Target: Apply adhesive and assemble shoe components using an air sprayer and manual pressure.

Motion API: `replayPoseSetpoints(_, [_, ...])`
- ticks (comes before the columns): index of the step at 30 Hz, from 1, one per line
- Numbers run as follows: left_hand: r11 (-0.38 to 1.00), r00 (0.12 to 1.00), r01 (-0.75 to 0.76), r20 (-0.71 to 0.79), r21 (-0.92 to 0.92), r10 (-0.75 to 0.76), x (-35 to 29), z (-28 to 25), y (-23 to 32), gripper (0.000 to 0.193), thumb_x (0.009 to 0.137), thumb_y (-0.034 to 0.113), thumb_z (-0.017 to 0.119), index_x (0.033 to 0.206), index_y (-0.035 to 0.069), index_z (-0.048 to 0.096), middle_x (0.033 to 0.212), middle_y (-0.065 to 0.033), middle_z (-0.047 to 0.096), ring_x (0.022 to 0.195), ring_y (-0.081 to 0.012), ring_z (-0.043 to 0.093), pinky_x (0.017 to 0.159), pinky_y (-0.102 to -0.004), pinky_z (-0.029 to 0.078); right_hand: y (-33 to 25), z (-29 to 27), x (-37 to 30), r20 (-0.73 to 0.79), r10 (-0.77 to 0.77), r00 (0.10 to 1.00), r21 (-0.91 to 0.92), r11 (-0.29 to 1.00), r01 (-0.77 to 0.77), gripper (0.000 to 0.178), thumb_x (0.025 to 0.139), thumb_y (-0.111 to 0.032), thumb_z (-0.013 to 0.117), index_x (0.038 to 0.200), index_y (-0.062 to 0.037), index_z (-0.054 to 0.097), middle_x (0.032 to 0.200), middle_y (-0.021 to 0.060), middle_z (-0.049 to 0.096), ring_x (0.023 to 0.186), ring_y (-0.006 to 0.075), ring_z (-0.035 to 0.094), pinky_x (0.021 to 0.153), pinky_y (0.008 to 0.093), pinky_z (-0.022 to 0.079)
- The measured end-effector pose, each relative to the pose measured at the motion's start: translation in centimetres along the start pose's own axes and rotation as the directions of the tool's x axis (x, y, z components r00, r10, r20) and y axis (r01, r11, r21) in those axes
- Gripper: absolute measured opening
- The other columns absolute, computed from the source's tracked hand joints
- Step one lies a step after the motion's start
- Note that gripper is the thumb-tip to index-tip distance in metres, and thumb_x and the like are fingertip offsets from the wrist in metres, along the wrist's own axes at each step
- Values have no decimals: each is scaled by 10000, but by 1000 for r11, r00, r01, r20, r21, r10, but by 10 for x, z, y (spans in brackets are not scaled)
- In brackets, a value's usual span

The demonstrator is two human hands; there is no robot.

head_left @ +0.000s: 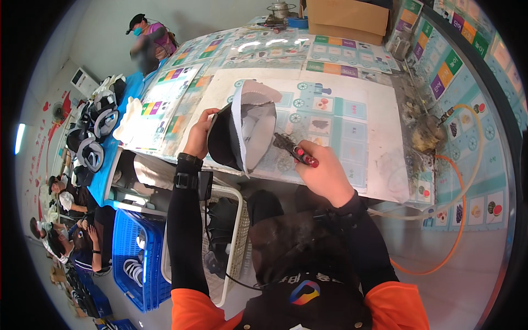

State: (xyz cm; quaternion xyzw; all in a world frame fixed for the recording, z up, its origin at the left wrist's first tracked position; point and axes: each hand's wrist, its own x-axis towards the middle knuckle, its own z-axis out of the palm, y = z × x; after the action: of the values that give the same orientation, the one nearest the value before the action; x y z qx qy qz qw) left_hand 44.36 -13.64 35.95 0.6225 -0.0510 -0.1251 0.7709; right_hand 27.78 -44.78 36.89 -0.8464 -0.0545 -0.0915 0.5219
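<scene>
My left hand (198, 133) grips a shoe upper (256, 132) by its black outer side, tilted above the near edge of the table. Its pale grey lining and white rim face right. In my right hand (329, 173) is a brush-like tool (297, 152) with red parts and a dark, crusted head. That head is just right of the upper; whether the two touch I cannot tell. My left fingertips are partly hidden behind the upper.
Printed sheets cover the table (379, 165). A crusted lump (429, 135) with pale and orange hoses (461, 220) sits at the right. A cardboard box (346, 21) stands at the back. Blue (124, 242) and white baskets (234, 264) are below left. A co-worker (157, 41) is beyond.
</scene>
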Motion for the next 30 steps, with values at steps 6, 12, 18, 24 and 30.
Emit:
replayPoseSetpoints(6, [998, 999, -22, -28, 52, 23, 8, 34, -9, 479, 1065, 394, 559, 1286, -15, 671, 1189, -125, 745, 1038, -237, 723, 939, -333, 554, 9, -2, -13, 270, 92, 958, 111, 986, -125, 201, 822, -103, 646, 972, 30, 652, 728, 230, 594, 698, 404, 617, 654, 421, 464])
replayPoseSetpoints(12, [663, 990, -137, 75, 736, 120, 61, -59, -33, 489, 1042, 406, 599, 1201, -42, 718, 1040, -60, 746, 938, -124, 650, 847, -273, 512, 0, -18, -10, 137, 97, 986, 47, 993, -105, 201, 810, -87, 630, 975, 25, 655, 732, 161, 629, 644, 247, 494, 672, 345, 459])
replayPoseSetpoints(18, [760, 989, 20, -125, 650, 81, 31, 5, 4, 500, 960, 422, 732, 1141, -43, 771, 945, -48, 746, 814, -97, 641, 745, -245, 500, -2, -26, -18, 133, 63, 989, 81, 994, -74, 182, 819, -86, 638, 963, 27, 642, 743, 189, 623, 662, 311, 519, 681, 371, 467])
replayPoseSetpoints(24, [799, 990, -49, -75, 599, 117, 25, 13, 16, 345, 965, 273, 726, 1065, -53, 777, 898, -57, 752, 738, -101, 662, 676, -249, 521, -8, -25, -19, 152, 53, 987, 3, 999, -54, 170, 809, -71, 647, 954, 18, 644, 803, 216, 673, 725, 431, 542, 702, 403, 484])
replayPoseSetpoints(30, [1000, 994, 5, 108, -2, -5, 34, 49, 4, 279, 1013, 247, 671, 1039, -21, 743, 871, -47, 737, 761, -115, 661, 691, -263, 523, -1, -42, -20, 64, 22, 998, 65, 998, -26, 154, 805, -40, 632, 946, 22, 624, 775, 233, 617, 708, 427, 544, 687, 417, 470])
